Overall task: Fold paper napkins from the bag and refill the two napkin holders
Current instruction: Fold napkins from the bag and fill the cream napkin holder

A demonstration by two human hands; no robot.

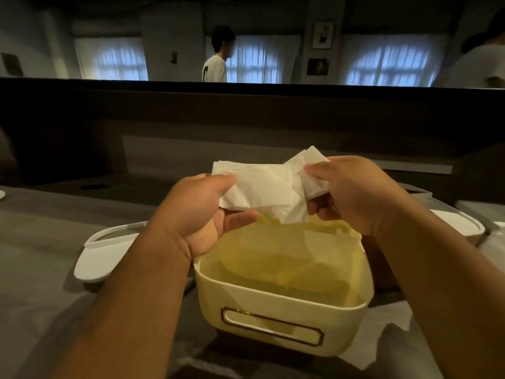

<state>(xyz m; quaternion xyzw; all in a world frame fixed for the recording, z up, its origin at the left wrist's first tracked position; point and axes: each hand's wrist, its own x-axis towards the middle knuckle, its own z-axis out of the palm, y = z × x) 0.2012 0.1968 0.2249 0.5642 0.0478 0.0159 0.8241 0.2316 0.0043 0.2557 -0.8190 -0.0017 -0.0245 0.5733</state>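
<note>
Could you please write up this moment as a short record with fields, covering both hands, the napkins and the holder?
left hand: left hand pinches the left part of the white napkins
right hand: right hand pinches their right part
napkins: a loose bunch, held in the air above the holder
napkin holder: cream open-topped napkin holder on the table, a label frame on its near wall
contents: hard to tell; pale shapes inside
lid: white lid lying left of the holder
</note>
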